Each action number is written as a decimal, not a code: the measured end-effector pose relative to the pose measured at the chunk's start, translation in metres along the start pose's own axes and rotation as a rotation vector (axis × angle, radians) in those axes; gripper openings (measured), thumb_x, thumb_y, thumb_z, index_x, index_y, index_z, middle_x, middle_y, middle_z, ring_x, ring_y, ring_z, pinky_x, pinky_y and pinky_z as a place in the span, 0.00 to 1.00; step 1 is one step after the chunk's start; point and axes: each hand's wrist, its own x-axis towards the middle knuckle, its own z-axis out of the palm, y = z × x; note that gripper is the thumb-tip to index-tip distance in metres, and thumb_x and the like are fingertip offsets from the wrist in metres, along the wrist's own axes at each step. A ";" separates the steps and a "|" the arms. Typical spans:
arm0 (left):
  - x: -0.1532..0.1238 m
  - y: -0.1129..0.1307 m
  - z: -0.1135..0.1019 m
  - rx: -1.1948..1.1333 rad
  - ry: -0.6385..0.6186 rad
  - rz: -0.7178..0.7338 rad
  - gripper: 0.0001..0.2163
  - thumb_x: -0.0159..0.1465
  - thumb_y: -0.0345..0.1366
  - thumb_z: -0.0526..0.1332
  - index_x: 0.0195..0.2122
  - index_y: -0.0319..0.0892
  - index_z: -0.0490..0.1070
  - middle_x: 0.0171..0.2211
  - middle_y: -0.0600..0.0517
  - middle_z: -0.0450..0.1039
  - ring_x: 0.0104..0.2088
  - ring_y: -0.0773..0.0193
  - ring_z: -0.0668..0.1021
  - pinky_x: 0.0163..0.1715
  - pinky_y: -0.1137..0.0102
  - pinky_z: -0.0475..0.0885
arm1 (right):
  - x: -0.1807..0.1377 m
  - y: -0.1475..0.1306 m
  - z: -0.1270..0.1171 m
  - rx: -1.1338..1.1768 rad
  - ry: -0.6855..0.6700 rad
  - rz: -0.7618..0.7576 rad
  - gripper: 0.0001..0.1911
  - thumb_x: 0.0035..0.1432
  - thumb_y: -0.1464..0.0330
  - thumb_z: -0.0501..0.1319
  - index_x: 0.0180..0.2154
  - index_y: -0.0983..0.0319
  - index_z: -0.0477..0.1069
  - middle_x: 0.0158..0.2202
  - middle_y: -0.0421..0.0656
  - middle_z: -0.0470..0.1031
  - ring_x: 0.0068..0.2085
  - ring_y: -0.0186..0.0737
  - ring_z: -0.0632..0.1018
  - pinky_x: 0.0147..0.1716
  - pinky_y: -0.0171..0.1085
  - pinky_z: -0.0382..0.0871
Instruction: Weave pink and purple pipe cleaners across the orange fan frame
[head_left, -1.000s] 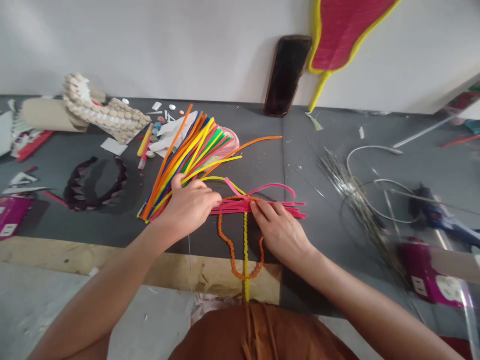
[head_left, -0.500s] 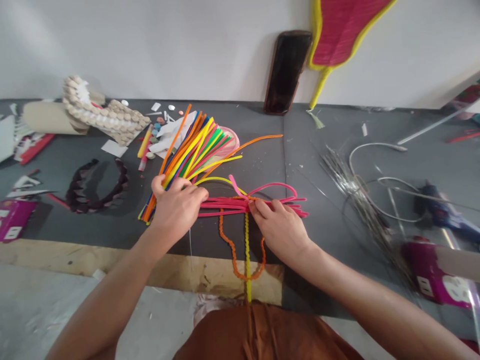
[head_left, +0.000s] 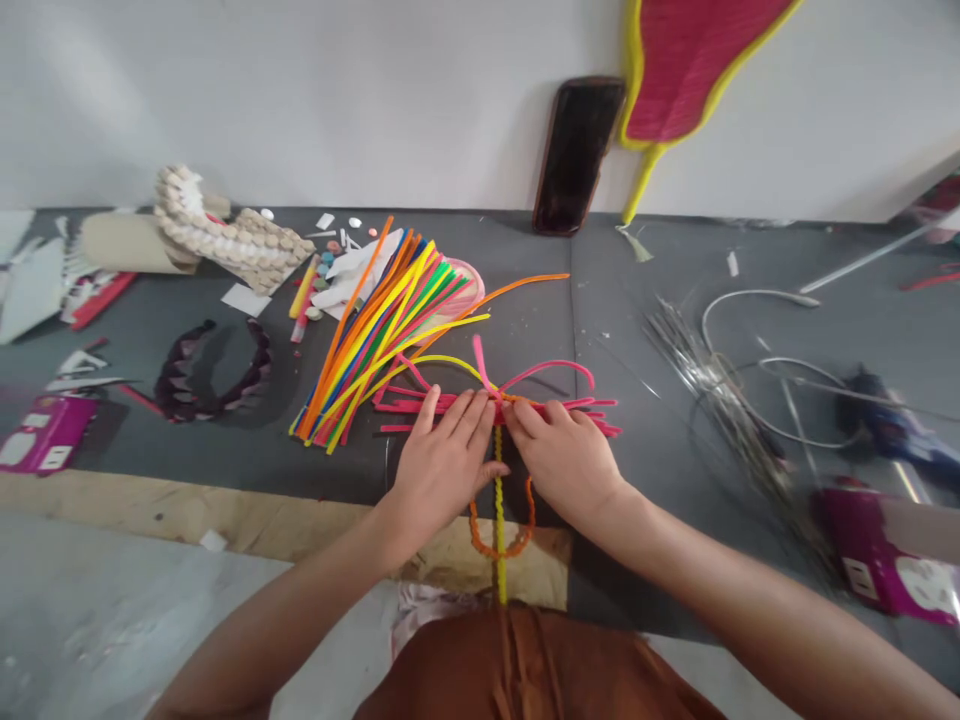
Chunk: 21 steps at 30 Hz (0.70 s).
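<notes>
Pink stems (head_left: 409,406) | on the surface (head_left: 532,332), across the yellow strand (head_left: 500,505) | left hand (head_left: 442,460) fingers outstretched, resting on them | right hand (head_left: 566,455) curled at their middle, hold hidden | best pin the crossing, stems parallel

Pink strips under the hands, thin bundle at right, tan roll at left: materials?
Pink strips: matte, maybe chenille stems; slim, holding bent loops.
Thin bundle: probably bare metal wire, shiny; silvery glints.
Tan roll: likely cardboard, matte; plain, stiff-looking, though paper is possible.
</notes>
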 end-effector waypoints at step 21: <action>0.008 -0.011 -0.020 -0.051 0.430 -0.134 0.08 0.67 0.33 0.57 0.35 0.42 0.76 0.38 0.49 0.79 0.42 0.58 0.78 0.54 0.52 0.63 | 0.020 0.033 -0.033 0.117 0.328 0.017 0.15 0.67 0.72 0.52 0.49 0.60 0.74 0.49 0.45 0.78 0.53 0.50 0.68 0.52 0.50 0.54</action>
